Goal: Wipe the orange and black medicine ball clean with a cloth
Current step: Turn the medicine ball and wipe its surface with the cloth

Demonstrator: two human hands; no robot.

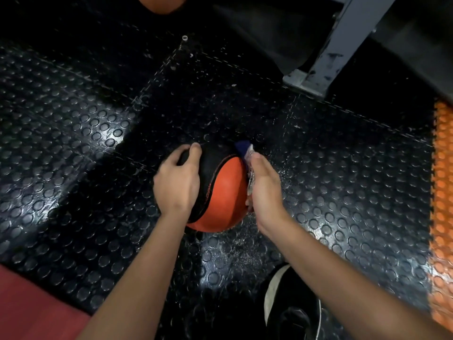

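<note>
The orange and black medicine ball (224, 192) rests on the black studded rubber floor (73, 143) in the middle of the view. My left hand (177, 182) lies over its black left side with fingers curled round the top. My right hand (263, 190) presses a cloth (245, 155) flat against the ball's right side. The cloth shows a blue corner at the top and a pale crumpled edge along my palm; most of it is hidden under the hand.
A grey metal post with its base plate (316, 74) stands at the upper right. An orange textured mat (442, 217) runs along the right edge. A black shoe with a white sole (291, 307) sits at the bottom. A red surface (29, 307) fills the lower left corner. Another orange ball (161, 3) peeks in at the top.
</note>
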